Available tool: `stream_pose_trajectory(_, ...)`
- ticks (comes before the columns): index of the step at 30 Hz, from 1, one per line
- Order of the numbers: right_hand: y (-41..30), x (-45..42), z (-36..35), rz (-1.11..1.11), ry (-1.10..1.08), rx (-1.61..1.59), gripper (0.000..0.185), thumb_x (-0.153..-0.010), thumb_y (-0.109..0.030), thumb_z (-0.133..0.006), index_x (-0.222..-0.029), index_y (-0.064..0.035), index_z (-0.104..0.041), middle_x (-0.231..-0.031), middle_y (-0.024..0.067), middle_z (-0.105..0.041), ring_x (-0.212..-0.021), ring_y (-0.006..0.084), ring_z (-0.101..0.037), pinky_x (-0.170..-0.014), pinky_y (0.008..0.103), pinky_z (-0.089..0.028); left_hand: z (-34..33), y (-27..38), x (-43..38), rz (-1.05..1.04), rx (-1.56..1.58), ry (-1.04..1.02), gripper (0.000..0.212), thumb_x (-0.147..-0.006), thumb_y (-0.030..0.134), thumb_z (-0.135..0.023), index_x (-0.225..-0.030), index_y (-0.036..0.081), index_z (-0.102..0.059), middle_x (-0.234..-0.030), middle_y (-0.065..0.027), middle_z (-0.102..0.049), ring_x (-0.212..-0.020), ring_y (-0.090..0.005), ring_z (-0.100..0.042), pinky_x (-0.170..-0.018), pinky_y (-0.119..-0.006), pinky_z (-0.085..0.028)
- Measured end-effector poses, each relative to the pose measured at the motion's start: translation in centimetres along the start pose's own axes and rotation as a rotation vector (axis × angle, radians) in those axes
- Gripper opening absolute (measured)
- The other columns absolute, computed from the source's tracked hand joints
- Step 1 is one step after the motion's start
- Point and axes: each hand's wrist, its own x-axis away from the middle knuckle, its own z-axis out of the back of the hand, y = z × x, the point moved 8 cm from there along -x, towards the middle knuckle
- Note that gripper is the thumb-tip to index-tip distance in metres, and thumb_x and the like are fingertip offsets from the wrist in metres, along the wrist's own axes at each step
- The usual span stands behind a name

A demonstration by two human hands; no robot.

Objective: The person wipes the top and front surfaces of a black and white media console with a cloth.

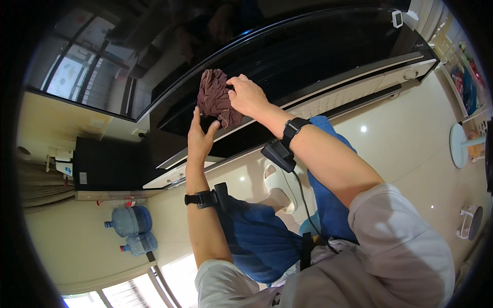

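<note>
A crumpled brown cloth lies between my two hands, over the glossy black top of a low cabinet. My right hand is at the cloth's right side, thumb and index finger touching its edge. At the cloth's lower left is my left hand, its thumb and fingers apart and the fingertips close to the fabric; whether they press on it is hard to tell. A large black screen, apparently a television, stands behind the cloth and reflects windows.
A small white-framed device stands at the cabinet's far right. Large blue water bottles are at the lower left, near a black box-like unit. A round pale stool stands at the right. Cables run from my wrist straps.
</note>
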Motion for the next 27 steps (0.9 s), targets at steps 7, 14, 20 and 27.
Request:
stream_pose_trajectory(7,0.0,-0.1,1.4,0.077,-0.039,0.214,0.032,-0.091,-0.02,-0.059,-0.118,-0.0042,-0.064,-0.116,0.0167,-0.061,-0.114,0.0332,-0.056,-0.103,0.0454,-0.042,-5.8,5.0,-4.4,-0.307,-0.43,0.11,0.063,-0.087,0.037,-0.071,-0.141,0.009,-0.052,-0.148,-0.0283,-0.039,-0.136,-0.0483,-0.035,-0.113,-0.05,-0.031)
stream_pose_trajectory(14,-0.5,-0.8,0.5,0.162,-0.076,0.361,0.034,-0.091,-0.023,-0.061,-0.12,-0.004,-0.062,-0.121,0.0155,-0.059,-0.122,0.0321,-0.052,-0.11,0.0516,-0.037,-4.0,0.9,-9.7,-0.224,-0.252,0.135,0.046,-0.096,0.038,-0.059,-0.132,0.01,-0.061,-0.138,-0.0198,-0.051,-0.127,-0.0379,-0.048,-0.107,-0.043,-0.039)
stream_pose_trajectory(20,-0.5,-0.2,-1.9,0.136,-0.211,0.489,0.04,-0.095,-0.024,-0.06,-0.13,-0.0039,-0.058,-0.138,0.0179,-0.053,-0.141,0.0333,-0.037,-0.117,0.0533,-0.028,2.3,-8.4,-7.9,-0.036,-0.476,0.175,0.046,-0.095,0.041,-0.06,-0.129,0.011,-0.063,-0.136,-0.0174,-0.055,-0.125,-0.0356,-0.052,-0.105,-0.043,-0.041)
stream_pose_trajectory(27,-1.8,0.0,-2.3,0.118,-0.246,0.637,0.05,-0.095,-0.027,-0.063,-0.138,-0.0056,-0.052,-0.147,0.0211,-0.045,-0.145,0.0351,-0.031,-0.116,0.0598,-0.026,2.3,-4.3,-2.0,-0.22,-0.373,0.002,0.043,-0.093,0.028,-0.062,-0.131,0.009,-0.061,-0.14,-0.0188,-0.05,-0.127,-0.0381,-0.048,-0.108,-0.043,-0.037)
